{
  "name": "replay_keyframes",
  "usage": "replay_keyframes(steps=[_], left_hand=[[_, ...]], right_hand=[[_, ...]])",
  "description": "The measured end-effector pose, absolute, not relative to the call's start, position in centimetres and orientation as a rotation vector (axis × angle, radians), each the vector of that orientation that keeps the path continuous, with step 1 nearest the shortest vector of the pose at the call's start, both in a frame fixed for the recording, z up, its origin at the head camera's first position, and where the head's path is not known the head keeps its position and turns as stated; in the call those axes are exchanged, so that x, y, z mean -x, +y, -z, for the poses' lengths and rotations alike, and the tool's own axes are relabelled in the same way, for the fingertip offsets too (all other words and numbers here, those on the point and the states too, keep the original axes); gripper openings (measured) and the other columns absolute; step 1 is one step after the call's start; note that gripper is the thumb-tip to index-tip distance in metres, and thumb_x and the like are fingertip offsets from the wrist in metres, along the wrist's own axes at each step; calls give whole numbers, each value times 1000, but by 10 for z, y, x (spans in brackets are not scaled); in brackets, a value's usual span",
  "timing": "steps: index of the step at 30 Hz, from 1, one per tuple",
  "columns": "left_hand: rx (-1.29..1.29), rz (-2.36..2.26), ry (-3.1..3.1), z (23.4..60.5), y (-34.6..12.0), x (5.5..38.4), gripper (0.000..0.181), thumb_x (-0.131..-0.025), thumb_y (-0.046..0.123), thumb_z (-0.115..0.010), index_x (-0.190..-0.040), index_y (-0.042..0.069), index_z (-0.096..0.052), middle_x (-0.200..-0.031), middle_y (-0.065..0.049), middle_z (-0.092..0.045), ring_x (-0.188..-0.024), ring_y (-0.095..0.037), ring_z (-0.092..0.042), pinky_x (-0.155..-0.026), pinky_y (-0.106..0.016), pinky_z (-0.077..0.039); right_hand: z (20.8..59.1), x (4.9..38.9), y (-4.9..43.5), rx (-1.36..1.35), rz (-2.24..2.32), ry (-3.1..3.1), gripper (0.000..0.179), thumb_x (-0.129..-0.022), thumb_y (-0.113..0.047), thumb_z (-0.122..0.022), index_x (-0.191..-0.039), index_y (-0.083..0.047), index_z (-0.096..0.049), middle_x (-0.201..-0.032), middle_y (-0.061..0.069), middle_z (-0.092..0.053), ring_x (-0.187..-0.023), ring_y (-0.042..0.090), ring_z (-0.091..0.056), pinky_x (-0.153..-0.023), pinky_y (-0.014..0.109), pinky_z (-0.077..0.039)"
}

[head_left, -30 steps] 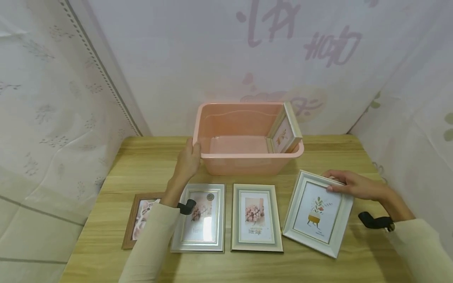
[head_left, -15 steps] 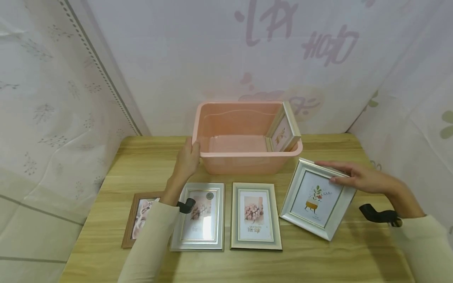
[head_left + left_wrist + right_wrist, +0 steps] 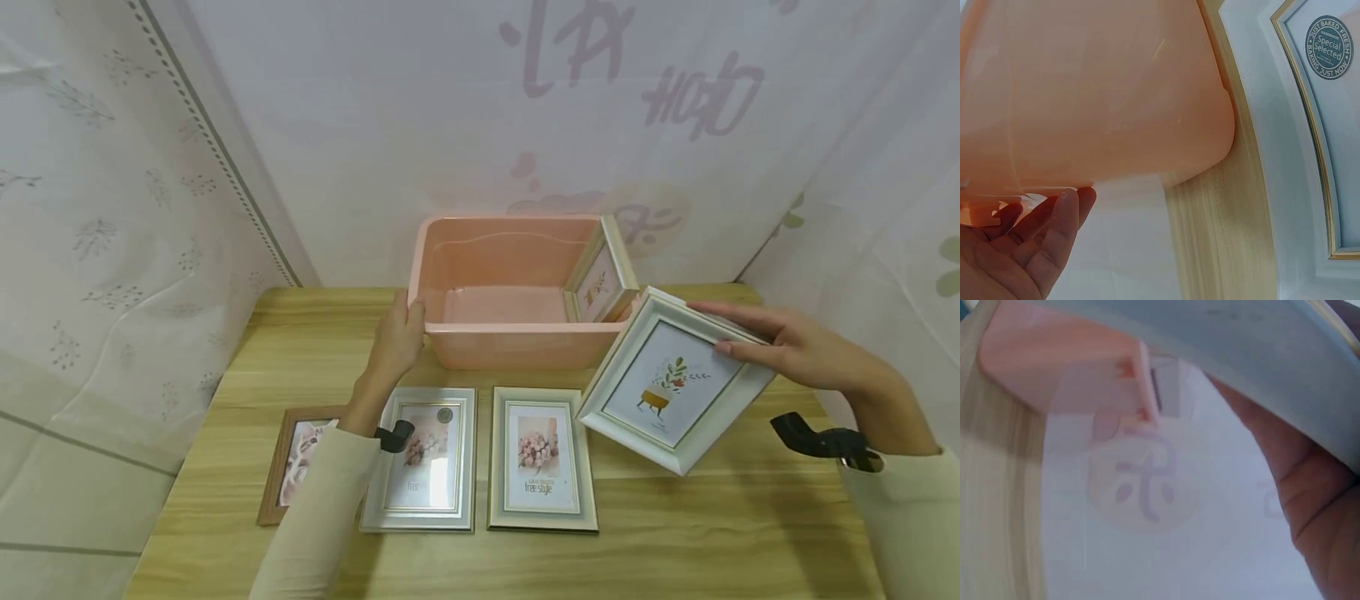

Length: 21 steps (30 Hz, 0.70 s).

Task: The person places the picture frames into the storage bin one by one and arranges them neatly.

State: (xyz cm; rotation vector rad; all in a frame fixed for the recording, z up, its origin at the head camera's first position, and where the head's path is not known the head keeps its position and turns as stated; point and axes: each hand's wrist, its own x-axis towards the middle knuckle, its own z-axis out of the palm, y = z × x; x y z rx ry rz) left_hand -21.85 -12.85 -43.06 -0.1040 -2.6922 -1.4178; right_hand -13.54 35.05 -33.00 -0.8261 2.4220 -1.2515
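My right hand (image 3: 795,346) pinches the upper right edge of a white picture frame (image 3: 671,387), thumb on its front. A potted plant is drawn on its print, and it hangs tilted over the table, its top corner at the pink plastic bin's right front corner. With my left hand (image 3: 399,337) I grip the left rim of the bin (image 3: 517,348); the left wrist view shows fingers (image 3: 1063,219) curled at that rim. Inside the bin, another picture frame (image 3: 618,258) leans against the right end. In the right wrist view the held frame's edge crosses above my palm (image 3: 1310,494).
On the wooden table (image 3: 720,542) lie a silver picture frame (image 3: 468,467), a cream picture frame (image 3: 498,467) and a brown picture frame (image 3: 273,475) with a cat picture, partly hidden by my left sleeve. A printed cloth wall (image 3: 360,125) stands right behind the bin.
My right hand has lifted the white picture frame from the table, up and toward the bin, tilting it further. My left hand has stayed on the bin's rim.
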Motion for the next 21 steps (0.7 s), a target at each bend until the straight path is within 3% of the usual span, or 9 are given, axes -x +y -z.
replay_keyframes(steps=[8, 15, 21], left_hand=[[120, 1423, -2691, 431, -131, 219, 37, -102, 33, -27, -109, 3, -47, -77, -12, -55, -61, -24, -54, -50, -34, -43], [116, 1413, -2695, 431, -129, 219, 39, -102, 33, -26, -111, 2, -49, -79, -13, -55, -63, -25, -53, -52, -35, -43], [109, 1394, -2690, 432, -128, 220, 38, -101, 33, -27, -110, 3, -48, -78, -13, -55, -64, -26, -53, -53, -36, -43]], right_hand=[[309, 145, 330, 909, 1553, 2451, 65, -92, 19, -49, -151, -4, -37, -109, -2, -72, -79, 15, -73, -58, 29, -57], [295, 156, 316, 859, 2078, 2083, 64, -91, 26, -41, -150, 2, -35, -114, 14, -69, -88, 23, -74, -60, 34, -58], [281, 158, 304, 663, 2272, 2043, 62, -93, 21, -45, -150, -2, -38, -119, 15, -66, -93, 25, -73, -61, 38, -57]])
